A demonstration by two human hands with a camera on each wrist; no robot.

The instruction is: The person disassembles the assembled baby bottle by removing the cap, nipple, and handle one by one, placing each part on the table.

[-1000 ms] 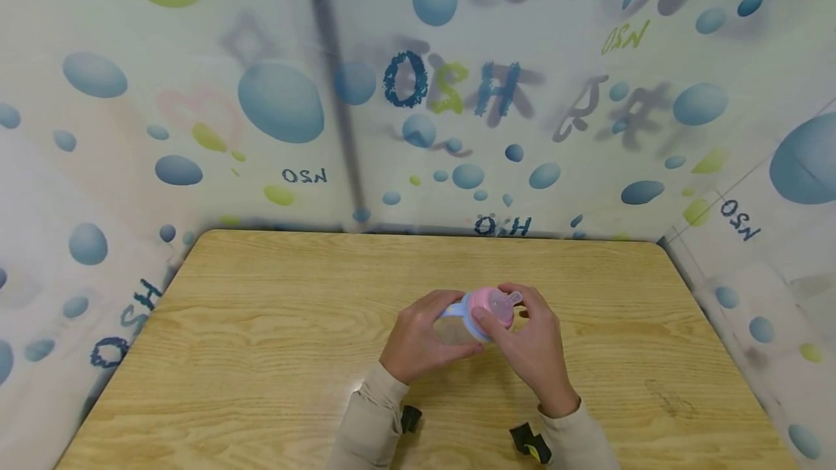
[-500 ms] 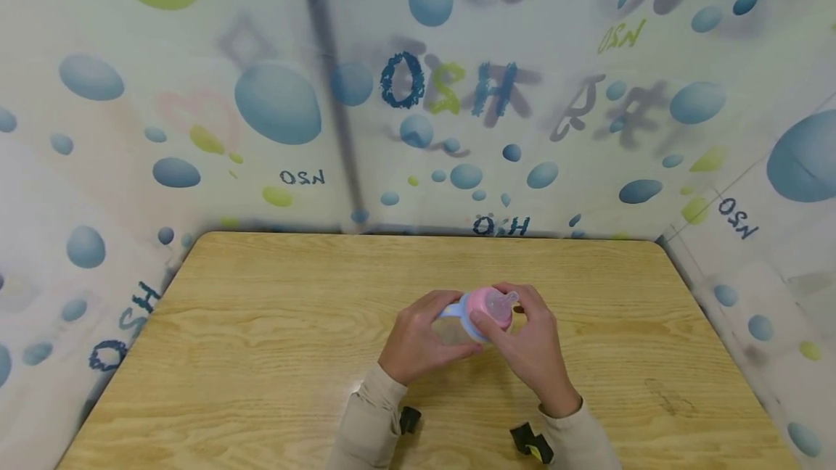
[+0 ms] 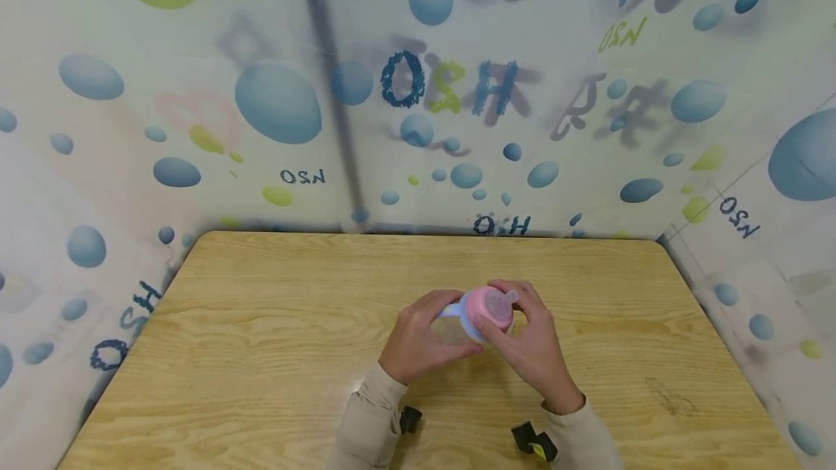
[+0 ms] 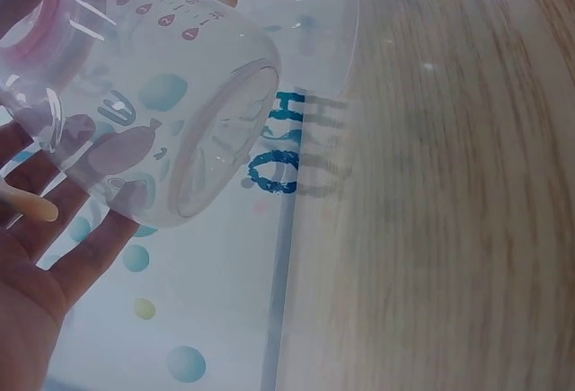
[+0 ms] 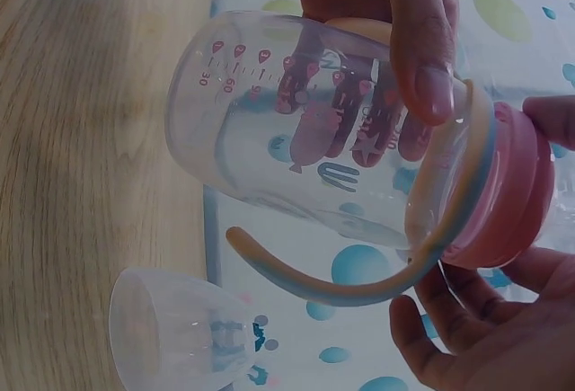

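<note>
Clear, rounded bottle (image 5: 301,144) in a curled left hand (image 3: 418,341), ring-shaped pink collar (image 5: 503,198) in a pinching right hand (image 3: 535,350)

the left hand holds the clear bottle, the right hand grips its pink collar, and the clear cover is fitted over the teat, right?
Not quite: the clear cover is off, standing on the table apart from the bottle, as the right wrist view shows. The rest holds: left hand on the bottle, right hand on the pink collar.
</note>
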